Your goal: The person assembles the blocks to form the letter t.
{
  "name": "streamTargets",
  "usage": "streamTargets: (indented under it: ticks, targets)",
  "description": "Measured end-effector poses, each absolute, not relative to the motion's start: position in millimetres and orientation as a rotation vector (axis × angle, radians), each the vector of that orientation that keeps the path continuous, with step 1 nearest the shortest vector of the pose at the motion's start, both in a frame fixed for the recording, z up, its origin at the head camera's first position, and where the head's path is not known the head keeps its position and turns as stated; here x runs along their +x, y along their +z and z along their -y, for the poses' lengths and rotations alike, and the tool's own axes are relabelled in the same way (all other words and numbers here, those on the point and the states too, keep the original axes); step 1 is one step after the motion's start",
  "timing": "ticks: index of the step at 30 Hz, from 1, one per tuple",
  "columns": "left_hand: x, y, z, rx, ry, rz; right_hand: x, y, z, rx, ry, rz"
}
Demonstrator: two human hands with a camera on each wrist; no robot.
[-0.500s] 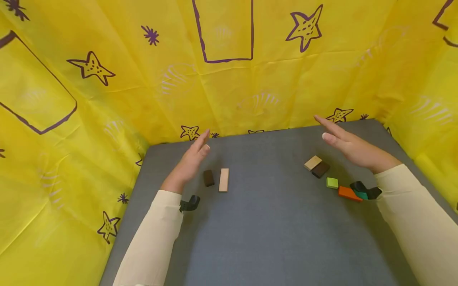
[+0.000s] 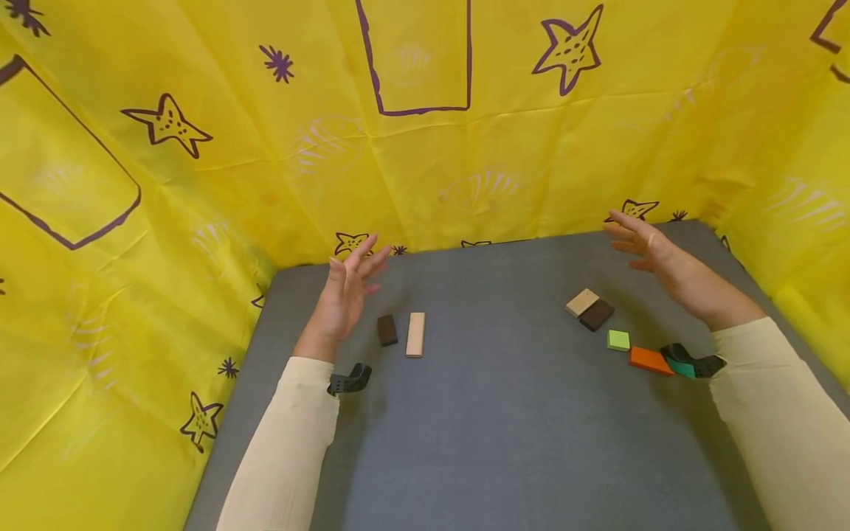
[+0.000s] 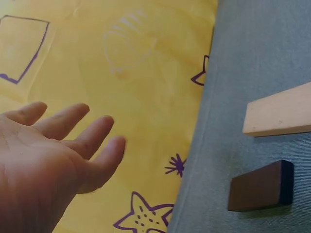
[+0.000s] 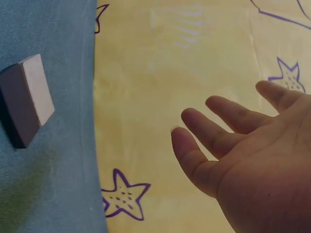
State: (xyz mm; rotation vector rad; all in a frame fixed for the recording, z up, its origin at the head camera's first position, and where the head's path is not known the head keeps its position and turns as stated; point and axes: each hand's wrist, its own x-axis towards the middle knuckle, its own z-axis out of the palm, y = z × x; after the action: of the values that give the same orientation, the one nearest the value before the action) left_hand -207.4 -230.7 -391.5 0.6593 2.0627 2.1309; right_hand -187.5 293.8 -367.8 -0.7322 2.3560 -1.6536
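My left hand (image 2: pixel 341 299) is raised over the left side of the grey table, fingers spread and relaxed, holding nothing. Nearest to it lie a small dark brown block (image 2: pixel 387 330) and a longer pale wooden block (image 2: pixel 415 335), side by side and apart. On the right, my right hand (image 2: pixel 680 273) hovers with its palm turned up and nothing in it. Below and left of that hand a pale wooden block (image 2: pixel 582 302) touches a dark brown block (image 2: pixel 597 315). Closer to the wrist lie a light green block (image 2: pixel 618 340), an orange block (image 2: pixel 651 360) and a teal block (image 2: pixel 681 368), partly hidden by the wrist strap.
Grey cloth (image 2: pixel 491 413) covers the table. A yellow curtain (image 2: pixel 425 177) printed with purple starfish and shells stands along the back and both sides. Black straps (image 2: pixel 350 379) hang at both wrists.
Both hands have rolled from edge-on to palms turned up, with the fingers spreading. The right hand has shifted slightly to the right. The blocks have stayed put.
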Motion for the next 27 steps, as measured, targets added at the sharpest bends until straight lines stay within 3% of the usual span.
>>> streamTargets:
  ticks: [27]
  targets:
    - [-192,-458,218,0.446,2.048,-1.974,-173,-430,-316,-0.667,-1.684,-2.365]
